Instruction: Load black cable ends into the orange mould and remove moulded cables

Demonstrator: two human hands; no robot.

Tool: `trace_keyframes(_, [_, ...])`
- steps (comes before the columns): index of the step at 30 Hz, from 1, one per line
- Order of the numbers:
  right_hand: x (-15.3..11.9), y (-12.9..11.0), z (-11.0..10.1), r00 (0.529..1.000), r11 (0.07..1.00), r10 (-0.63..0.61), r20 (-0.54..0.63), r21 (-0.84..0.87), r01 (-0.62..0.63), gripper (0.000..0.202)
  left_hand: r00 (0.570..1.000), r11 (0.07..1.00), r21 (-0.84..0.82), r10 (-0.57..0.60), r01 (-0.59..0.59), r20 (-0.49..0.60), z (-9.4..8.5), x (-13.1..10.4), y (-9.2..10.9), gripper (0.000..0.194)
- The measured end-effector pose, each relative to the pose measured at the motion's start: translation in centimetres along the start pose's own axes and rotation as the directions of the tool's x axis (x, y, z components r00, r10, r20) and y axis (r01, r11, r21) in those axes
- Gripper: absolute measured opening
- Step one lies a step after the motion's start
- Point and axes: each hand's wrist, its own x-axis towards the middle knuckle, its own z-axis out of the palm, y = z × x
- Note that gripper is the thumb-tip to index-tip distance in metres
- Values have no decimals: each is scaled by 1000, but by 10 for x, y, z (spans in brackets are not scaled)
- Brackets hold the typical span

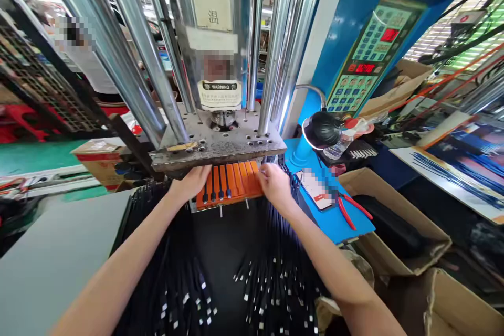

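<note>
An orange slotted fixture point(246, 181) sits under the steel plate of a press. Several black cables with plug ends point(221, 194) lie in its left slots, while its right slots show bare orange. At the fixture's left edge is my left hand point(189, 185), fingers together and bent, fingertips partly hidden beneath the plate. My right hand point(276, 185) is closed at the right edge, thumb and fingers pinched; what lies between them is too small to make out. Bundles of black cables point(275, 289) with bright metal tips spread below, between my forearms.
The press plate point(220, 146) hangs low over both hands, between steel columns point(136, 47). To the right are a lamp point(323, 130), a phone point(315, 189), red-handled pliers point(352, 210) on a blue surface, a control box point(370, 47) and cardboard boxes point(429, 252). A person point(94, 68) is at back left.
</note>
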Motion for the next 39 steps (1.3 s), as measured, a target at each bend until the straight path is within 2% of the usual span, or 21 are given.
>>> trace_keyframes(1, [-11,16,-1,994,992,110,5,-63,-109,20,997,995,78,-68,69,-22,2,-13,-12,37])
trace_keyframes(3, [-28,41,1,958,957,272,96,-130,-259,29,979,942,267,-201,201,-27,7,-39,-36,44])
trace_keyframes(5, [-36,54,6,924,947,321,208,-76,-312,28,961,882,408,-276,238,36,12,-55,-56,42])
trace_keyframes(6, [-36,57,9,917,946,319,240,-27,-322,25,954,878,418,-291,234,78,14,-58,-65,40])
trace_keyframes(8, [-35,59,12,918,943,308,251,48,-330,20,944,908,330,-309,256,117,14,-57,-78,37])
trace_keyframes(12, [-39,61,3,936,923,311,163,184,-338,22,930,931,87,-360,354,71,-2,-52,-87,35])
trace_keyframes(14, [-45,59,-7,946,905,319,55,278,-322,20,963,956,-112,-266,270,47,-14,-58,-78,33])
trace_keyframes(17, [-56,41,-26,962,899,265,-69,378,-221,30,998,916,-397,-70,64,1,-32,-74,-40,37])
trace_keyframes(20, [-67,6,-48,999,840,22,38,542,-39,21,993,854,-509,113,-112,-30,-48,-83,14,21])
trace_keyframes(23, [-73,-29,-64,967,724,-221,129,686,74,27,961,756,-595,240,-274,-137,-60,-76,61,12])
trace_keyframes(25, [-73,-46,-69,959,670,-267,95,733,114,28,952,678,-669,243,-303,-186,-65,-68,81,11])
trace_keyframes(28, [-66,-60,-69,966,619,-256,26,772,144,33,960,570,-780,240,-258,-142,-71,-59,98,12])
trace_keyframes(30, [-60,-65,-67,972,579,-234,4,804,136,36,955,550,-792,263,-266,-138,-74,-55,103,12])
trace_keyframes(35, [-54,-67,-65,982,458,-180,50,888,38,40,924,624,-692,339,-363,-178,-82,-49,109,18])
trace_keyframes(39, [-63,-63,-54,972,401,-186,146,914,-61,40,857,687,-515,443,-513,-263,-85,-44,117,23])
